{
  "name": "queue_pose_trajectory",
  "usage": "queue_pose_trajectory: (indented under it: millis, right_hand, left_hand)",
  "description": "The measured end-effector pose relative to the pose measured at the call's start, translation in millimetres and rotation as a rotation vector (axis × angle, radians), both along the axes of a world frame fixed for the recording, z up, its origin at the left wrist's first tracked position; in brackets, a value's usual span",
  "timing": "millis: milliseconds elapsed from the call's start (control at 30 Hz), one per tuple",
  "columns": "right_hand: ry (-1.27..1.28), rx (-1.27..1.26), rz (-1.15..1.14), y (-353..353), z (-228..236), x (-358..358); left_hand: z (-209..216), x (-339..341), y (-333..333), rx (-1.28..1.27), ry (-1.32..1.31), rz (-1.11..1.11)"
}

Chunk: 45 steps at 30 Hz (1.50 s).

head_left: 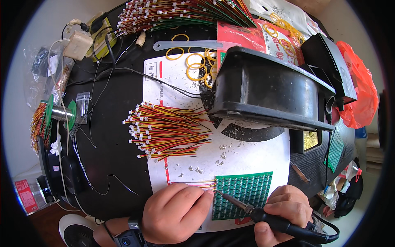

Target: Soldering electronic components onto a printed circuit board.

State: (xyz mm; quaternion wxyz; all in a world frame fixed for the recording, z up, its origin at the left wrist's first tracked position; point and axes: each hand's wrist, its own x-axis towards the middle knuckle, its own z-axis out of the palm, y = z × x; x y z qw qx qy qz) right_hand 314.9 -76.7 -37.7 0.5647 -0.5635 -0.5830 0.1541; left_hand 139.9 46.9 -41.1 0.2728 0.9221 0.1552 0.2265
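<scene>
My right hand [288, 210] grips a soldering iron [269, 218] by its black handle. The iron's metal tip points left and meets the left edge of a green circuit board [247, 193] with rows of small pads. Beside that edge my left hand [177, 212] is closed in a pinch. A thin wire seems to be between its fingertips, mostly hidden by the fingers. Several thin wires [193, 183] lie side by side from the board's upper left corner, just beyond the left hand. Farther off lies a pile of red, yellow and black wires [168, 131] with white connectors.
A black box-like device [267, 88] stands beyond the board. Rubber bands [196, 66] and solder crumbs litter the white sheet [263, 154]. At the left is a solder spool [61, 113]; a big wire bundle [173, 14] lies at the back. Right are tweezers [299, 172] and another green board [335, 149].
</scene>
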Motion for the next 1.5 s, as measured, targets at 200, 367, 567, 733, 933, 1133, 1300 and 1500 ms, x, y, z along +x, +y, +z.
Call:
queue_pose_trajectory:
  millis: [200, 367, 567, 733, 933, 1133, 1300, 1500]
  right_hand:
    - [0.013, 0.002, -0.005, 0, -1, -1]
    - [0.022, -0.014, -0.006, 0, 1, -1]
    - [0.02, -0.018, -0.014, 0, 2, -1]
    - [0.018, -0.023, -0.018, 0, 2, -2]
    - [0.023, -0.008, -0.025, 0, 1, -2]
    - [0.01, -0.018, -0.02, 0, 1, -2]
    - [0.016, -0.015, -0.029, 2, 1, -2]
    - [0.083, 0.105, -0.059, 3, -6, -2]
  left_hand:
    - [-1, 0, 0, 0.02, 0.004, -0.001]
    - [0, -1, 0, 0.045, 0.012, -0.006]
    - [-1, -2, 0, 0.044, 0.016, -0.018]
    - [-8, -8, 1, 0.029, 0.006, -0.04]
    - [0, 0, 0, 0.033, 0.02, -0.02]
    - [0, 1, 0, 0.052, 0.003, -0.024]
    - [-10, -5, 0, 0.1, -0.03, -0.035]
    - [-8, -5, 0, 0.098, -0.025, -0.04]
